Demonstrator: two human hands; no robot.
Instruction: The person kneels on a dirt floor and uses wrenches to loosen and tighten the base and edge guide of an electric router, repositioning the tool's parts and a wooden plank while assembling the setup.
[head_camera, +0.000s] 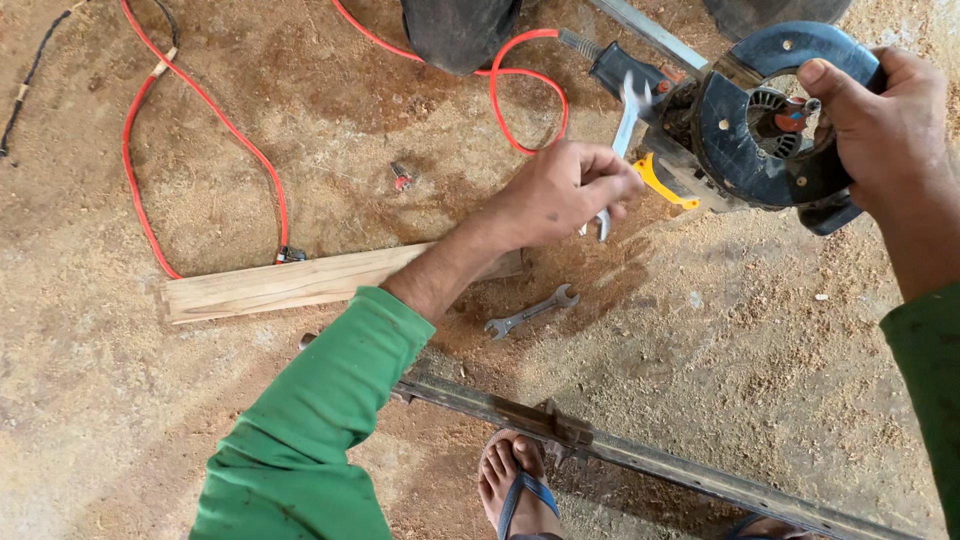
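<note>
The fingers (600, 185) of my left hand (560, 195) are closed around a silver wrench (625, 125), its head touching the black power tool (760, 120). My right hand (885, 125) grips that tool's round base, above the sawdust floor (700, 330).

Soft, even daylight fills the view; nothing is dim. Shadows are faint and short: a dull patch lies on the sawdust floor (700, 330) under the left hand (560, 195), and another under the plank (300, 283). No hard glare shows, only a pale sheen on the wrench (622, 140) in that hand, which is smeared by motion blur. The router (760, 120) and right hand (885, 120) are sharp. Wide-lens stretch bends the rail (640, 458) and green sleeve (320, 430) near the bottom edge.
</note>
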